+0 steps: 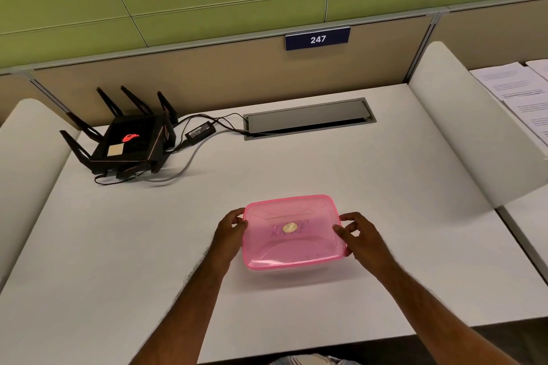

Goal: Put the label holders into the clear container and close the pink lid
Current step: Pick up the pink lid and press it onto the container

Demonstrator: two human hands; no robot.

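Status: late stage, by judgement.

Lid (292,231): pink, translucent, seated on top of the container (296,271). Only a thin strip of clear wall visible below the near rim of the lid. Position: near-centre of the surface (385,187), closer to the near edge than to the far edge.

Label holders: not identifiable. A blurred pale shape and a round gold mark visible through the lid; impossible to tell whether contents or print. None seen loose on the surface, hence presumed already inside.

Left hand (232,227): at the left edge of the lid, fingers curled onto the rim, gripping it.

Right hand (355,231): at the right edge of the lid, thumb on top, fingers curled round the rim, gripping it.

Seal: cannot tell whether snapped shut all round. Lid looks level and aligned with the container.

Done, as judged: loading; placing of lid.

Left, as judged: pressing down along rim and corners until fully seated; release of both hands.

Also present: router (130,142) with cables at the far-left corner; cable hatch (308,118) at the far edge; papers (522,86) off to the right, on a neighbouring desk.
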